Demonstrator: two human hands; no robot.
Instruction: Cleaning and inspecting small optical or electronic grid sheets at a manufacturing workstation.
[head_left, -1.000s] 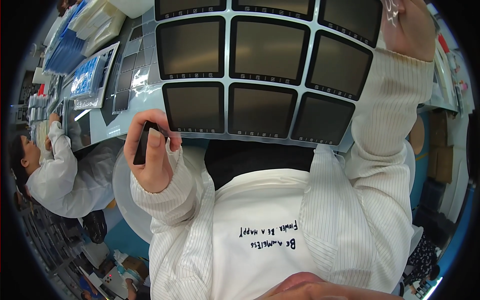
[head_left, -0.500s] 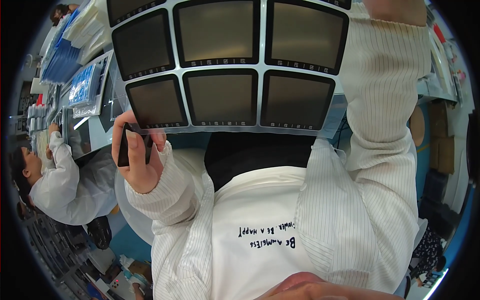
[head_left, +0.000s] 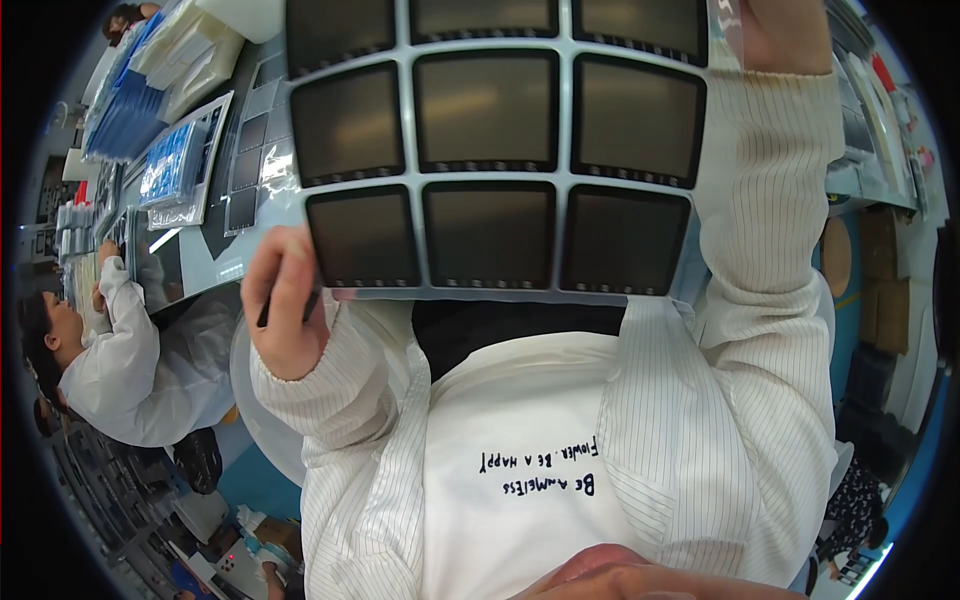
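Observation:
A large sheet (head_left: pixel 412 235) with rows of dark, glossy, black-bordered rectangular panels is raised in front of me, clear film showing along its lower edge. Beside its lower left corner, my left hand (head_left: pixel 285 300) has its fingers closed around a small dark flat panel (head_left: pixel 264 312), mostly hidden by the fingers. Those fingers are right at the sheet's edge; whether they also pinch it I cannot tell. My right hand (head_left: pixel 790 35) reaches up along the sheet's right side. Only its wrist end shows, with the fingers out of the picture or hidden.
At the left, a table (head_left: pixel 205 262) carries a blue film-wrapped stack (head_left: pixel 172 172), dark panels in clear film (head_left: pixel 262 150) and piles of pale and blue sheets (head_left: pixel 135 110). A co-worker in a white coat (head_left: pixel 115 370) sits there. Cardboard boxes (head_left: pixel 885 310) stand at the right.
The sheet has shifted to the right and slightly down, uncovering film-wrapped panels on the left. My left hand has turned, so the small dark panel shows less. My right wrist has moved slightly left.

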